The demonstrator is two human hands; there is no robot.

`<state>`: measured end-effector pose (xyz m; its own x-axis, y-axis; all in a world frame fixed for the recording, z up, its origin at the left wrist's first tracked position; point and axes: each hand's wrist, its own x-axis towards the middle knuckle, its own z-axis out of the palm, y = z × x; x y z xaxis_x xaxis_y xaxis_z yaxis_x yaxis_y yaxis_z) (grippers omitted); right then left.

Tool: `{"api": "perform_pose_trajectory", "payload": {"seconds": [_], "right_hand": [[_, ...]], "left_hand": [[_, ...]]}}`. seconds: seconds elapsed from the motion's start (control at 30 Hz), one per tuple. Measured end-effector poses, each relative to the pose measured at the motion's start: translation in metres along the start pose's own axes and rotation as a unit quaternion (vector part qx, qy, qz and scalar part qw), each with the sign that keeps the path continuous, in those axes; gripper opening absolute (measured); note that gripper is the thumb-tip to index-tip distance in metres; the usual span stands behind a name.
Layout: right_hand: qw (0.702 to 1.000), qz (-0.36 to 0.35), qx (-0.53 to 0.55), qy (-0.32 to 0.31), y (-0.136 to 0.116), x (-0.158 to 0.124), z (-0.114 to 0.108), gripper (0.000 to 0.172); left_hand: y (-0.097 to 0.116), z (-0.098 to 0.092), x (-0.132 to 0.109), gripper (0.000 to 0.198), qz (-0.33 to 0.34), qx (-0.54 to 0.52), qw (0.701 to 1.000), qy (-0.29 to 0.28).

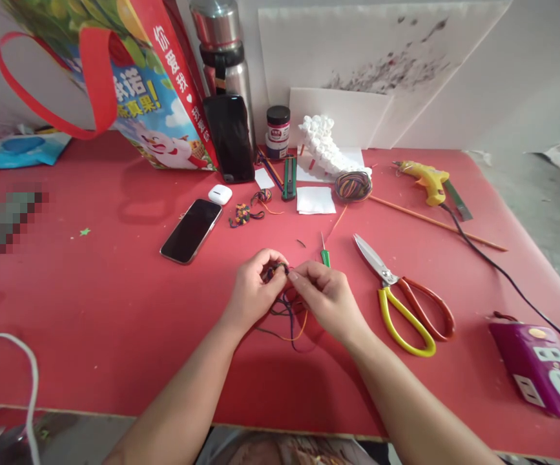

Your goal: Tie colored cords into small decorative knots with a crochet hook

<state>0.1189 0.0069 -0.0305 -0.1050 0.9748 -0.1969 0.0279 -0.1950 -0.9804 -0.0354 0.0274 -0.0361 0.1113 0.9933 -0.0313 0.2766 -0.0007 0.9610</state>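
Observation:
My left hand (253,290) and my right hand (325,297) meet over the middle of the red table (90,290). Both pinch a small knot of coloured cords (280,270) between thumb and fingers. Loose purple, dark and orange cord ends (292,323) hang below the hands onto the table. A green-handled tool (325,255) lies just beyond my right hand. Two finished cord knots (248,210) lie farther back, and a coil of multicoloured cord (352,185) sits behind them.
Scissors (405,297) with red and yellow handles lie to the right. A phone (191,230) and earbud case (220,194) lie to the left. A glue gun (427,179), power strip (546,371), shopping bag (129,84), flask (221,51), jar (278,131) and white foam piece (325,145) stand around.

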Motion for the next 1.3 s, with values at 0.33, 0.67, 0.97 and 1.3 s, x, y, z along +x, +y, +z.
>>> {"api": "perform_pose_trajectory", "payload": {"seconds": [0.33, 0.67, 0.97, 1.3], "right_hand": [[0.999, 0.023, 0.000, 0.031, -0.001, -0.003, -0.004, 0.033], [0.994, -0.059, -0.076, 0.058, 0.000, -0.006, -0.001, 0.026], [0.989, -0.055, -0.117, 0.068, 0.010, 0.003, -0.009, 0.026], [0.970, -0.142, -0.173, 0.098, 0.017, 0.016, -0.020, 0.017]], "left_hand": [[-0.003, -0.001, -0.001, 0.014, -0.046, -0.060, 0.997, -0.031], [-0.001, 0.004, 0.000, 0.009, -0.033, -0.056, 0.998, -0.021], [-0.005, -0.006, 0.012, 0.023, -0.064, -0.150, 0.986, -0.038], [-0.006, -0.002, 0.015, 0.010, -0.022, -0.173, 0.984, -0.023]]}}
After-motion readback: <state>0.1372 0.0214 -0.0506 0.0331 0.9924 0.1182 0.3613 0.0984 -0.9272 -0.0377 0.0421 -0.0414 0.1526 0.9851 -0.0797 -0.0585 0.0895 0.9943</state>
